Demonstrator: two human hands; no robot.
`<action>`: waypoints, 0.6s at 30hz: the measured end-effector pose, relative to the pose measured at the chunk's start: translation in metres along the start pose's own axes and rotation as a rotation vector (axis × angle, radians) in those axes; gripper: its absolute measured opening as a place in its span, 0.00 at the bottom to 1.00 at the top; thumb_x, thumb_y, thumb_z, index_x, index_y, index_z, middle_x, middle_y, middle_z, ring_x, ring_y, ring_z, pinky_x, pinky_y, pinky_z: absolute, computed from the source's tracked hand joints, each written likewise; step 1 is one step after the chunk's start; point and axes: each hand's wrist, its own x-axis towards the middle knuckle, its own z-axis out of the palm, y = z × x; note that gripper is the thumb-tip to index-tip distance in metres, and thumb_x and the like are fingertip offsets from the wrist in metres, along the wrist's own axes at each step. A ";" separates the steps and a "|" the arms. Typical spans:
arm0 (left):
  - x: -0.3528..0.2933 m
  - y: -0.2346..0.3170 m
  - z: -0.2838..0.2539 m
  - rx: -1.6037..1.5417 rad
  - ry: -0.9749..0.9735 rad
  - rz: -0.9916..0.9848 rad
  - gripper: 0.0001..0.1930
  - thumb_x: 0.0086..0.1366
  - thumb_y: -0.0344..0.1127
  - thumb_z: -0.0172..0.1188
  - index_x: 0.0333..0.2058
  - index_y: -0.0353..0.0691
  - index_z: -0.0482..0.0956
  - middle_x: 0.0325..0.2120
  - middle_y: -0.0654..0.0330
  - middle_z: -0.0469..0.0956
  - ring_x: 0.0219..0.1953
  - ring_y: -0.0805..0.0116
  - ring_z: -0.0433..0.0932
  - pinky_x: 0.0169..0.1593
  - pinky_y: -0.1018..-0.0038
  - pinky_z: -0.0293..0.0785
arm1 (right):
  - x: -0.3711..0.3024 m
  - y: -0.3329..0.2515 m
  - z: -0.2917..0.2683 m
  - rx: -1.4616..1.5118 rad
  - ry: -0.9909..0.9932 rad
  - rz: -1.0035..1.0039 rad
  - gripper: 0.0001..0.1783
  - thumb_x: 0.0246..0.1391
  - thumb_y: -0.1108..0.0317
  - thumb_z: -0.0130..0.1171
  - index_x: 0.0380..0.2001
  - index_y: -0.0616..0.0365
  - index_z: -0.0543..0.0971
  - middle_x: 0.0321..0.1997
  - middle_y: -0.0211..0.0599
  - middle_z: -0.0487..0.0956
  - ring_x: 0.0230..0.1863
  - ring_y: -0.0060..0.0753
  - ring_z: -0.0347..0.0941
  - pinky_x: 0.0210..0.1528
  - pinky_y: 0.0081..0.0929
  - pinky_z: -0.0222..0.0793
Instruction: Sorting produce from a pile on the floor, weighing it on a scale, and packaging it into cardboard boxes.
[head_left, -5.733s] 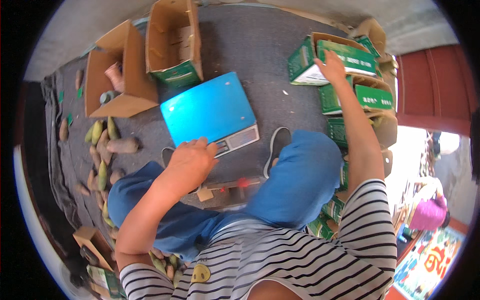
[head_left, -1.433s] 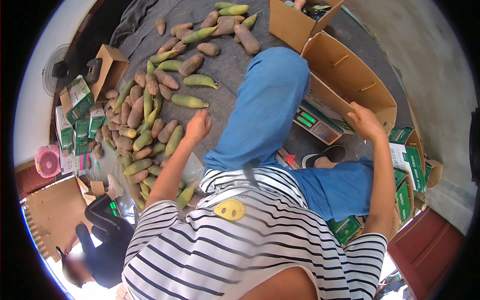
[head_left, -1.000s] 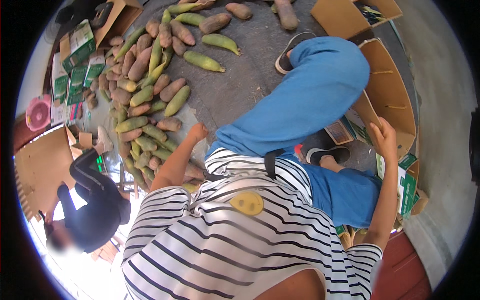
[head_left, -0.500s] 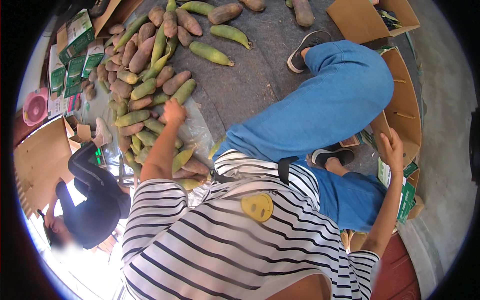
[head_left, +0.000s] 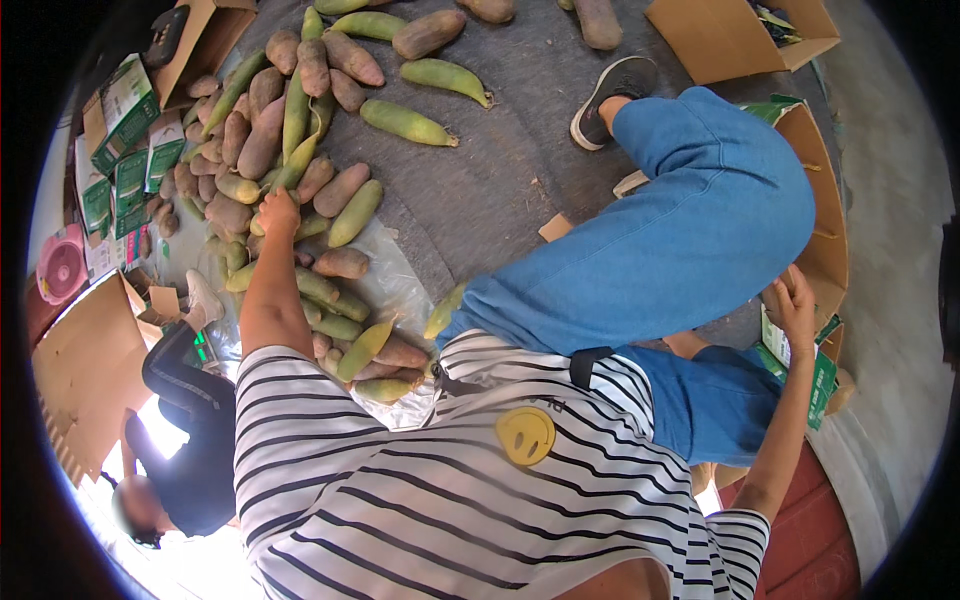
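To the left lies a pile of thick green radishes (head_left: 356,213) and brownish-purple, soil-dusted roots (head_left: 262,137) of similar shape. My left hand (head_left: 277,212) is in the pile, its fingers curled down over a green radish (head_left: 258,224) that they largely cover. On the right, my right hand (head_left: 795,305) is beside my bent knee with its fingers curled at the near side of an open cardboard box (head_left: 826,200). My leg hides most of that box's inside and the edge at my fingertips.
Single radishes (head_left: 409,122) lie on the dark mat (head_left: 480,190) ahead. Another open carton (head_left: 715,45) stands at the far right. Green-and-white cartons (head_left: 125,115) and a pink fan-like object (head_left: 62,263) are at the left. A person in dark clothes (head_left: 190,450) sits lower left near a large cardboard box (head_left: 85,350).
My left hand has moved left and slightly farther into the pile. My right hand has lowered a little beside my knee. A cardboard piece now shows left of my leg.
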 end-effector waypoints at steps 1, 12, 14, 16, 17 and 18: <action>-0.001 0.004 -0.004 0.008 -0.010 -0.025 0.18 0.62 0.33 0.51 0.51 0.46 0.65 0.49 0.54 0.67 0.53 0.53 0.67 0.51 0.57 0.68 | -0.001 0.002 0.002 0.030 -0.006 0.016 0.15 0.56 0.66 0.54 0.43 0.64 0.74 0.39 0.41 0.77 0.41 0.34 0.73 0.45 0.26 0.66; -0.076 0.087 0.006 -0.187 0.198 0.496 0.25 0.48 0.45 0.66 0.44 0.41 0.73 0.43 0.55 0.71 0.48 0.53 0.70 0.45 0.62 0.72 | 0.001 -0.008 -0.001 0.095 -0.025 0.061 0.15 0.55 0.68 0.54 0.43 0.64 0.74 0.40 0.42 0.77 0.43 0.34 0.73 0.47 0.25 0.65; -0.092 0.119 -0.001 -0.379 0.185 0.521 0.27 0.50 0.48 0.65 0.45 0.38 0.73 0.43 0.51 0.72 0.47 0.51 0.71 0.47 0.62 0.71 | 0.002 -0.009 -0.001 0.079 -0.041 0.046 0.14 0.55 0.68 0.55 0.44 0.64 0.74 0.40 0.41 0.77 0.42 0.34 0.73 0.47 0.25 0.65; -0.104 0.151 -0.011 -0.629 0.155 0.528 0.29 0.51 0.49 0.64 0.47 0.36 0.72 0.43 0.48 0.73 0.46 0.48 0.71 0.49 0.62 0.69 | 0.001 -0.005 0.002 0.077 -0.001 0.028 0.14 0.55 0.68 0.55 0.43 0.65 0.74 0.40 0.41 0.77 0.42 0.34 0.73 0.47 0.25 0.65; -0.106 0.165 -0.013 -0.786 0.151 0.541 0.30 0.51 0.50 0.64 0.48 0.36 0.71 0.43 0.47 0.73 0.46 0.47 0.72 0.49 0.62 0.69 | 0.000 -0.005 0.002 0.076 -0.005 0.024 0.14 0.55 0.68 0.55 0.43 0.65 0.74 0.40 0.41 0.77 0.42 0.34 0.73 0.47 0.25 0.65; -0.108 0.182 -0.019 -0.881 0.138 0.584 0.30 0.52 0.50 0.64 0.48 0.35 0.71 0.43 0.46 0.73 0.47 0.47 0.72 0.50 0.63 0.69 | 0.000 -0.005 0.002 0.103 -0.021 0.042 0.14 0.55 0.68 0.55 0.43 0.65 0.74 0.40 0.41 0.77 0.42 0.34 0.72 0.47 0.25 0.65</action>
